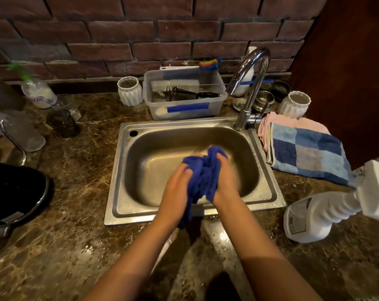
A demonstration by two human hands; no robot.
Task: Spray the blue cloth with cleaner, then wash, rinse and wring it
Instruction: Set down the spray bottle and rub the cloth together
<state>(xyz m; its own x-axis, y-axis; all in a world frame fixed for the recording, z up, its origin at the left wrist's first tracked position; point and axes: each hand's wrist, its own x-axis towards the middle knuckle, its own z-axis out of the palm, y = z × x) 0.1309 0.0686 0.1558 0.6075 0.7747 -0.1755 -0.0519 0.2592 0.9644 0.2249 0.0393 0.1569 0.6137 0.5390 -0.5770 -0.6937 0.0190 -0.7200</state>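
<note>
Both hands clamp the bunched blue cloth (pixel 202 174) between them above the near half of the stainless steel sink (pixel 123 192): the left hand (pixel 176 192) presses its fingers into the cloth's left side, the right hand (pixel 226 181) grips its right side, and a tail of fabric hangs down between the wrists over the sink's near rim.

Around the sink spreads a dark brown marbled countertop (pixel 75 235), wet and shiny near the basin, with a red brick wall (pixel 119 31) rising at the far edge. On the left sits a black appliance with a chrome rim (pixel 14 192). To the right of the sink lies a blue checked towel (pixel 308 153) on top of a pink cloth (pixel 292 122). Near right, a white spray bottle (pixel 327 211) stands on the counter; its label carries print too small to read. Beyond the sink sits a clear plastic tub (pixel 184 105) with a blue strip on its front, holding a white brush (pixel 175 85). A chrome gooseneck faucet (pixel 252 83) rises at the sink's far right corner. Two white ribbed cups stand on the counter, one left of the tub (pixel 129 91) and one far right (pixel 295 104). At far left a plastic bottle (pixel 38 92) bears blue lettering, blurred beyond reading.
</note>
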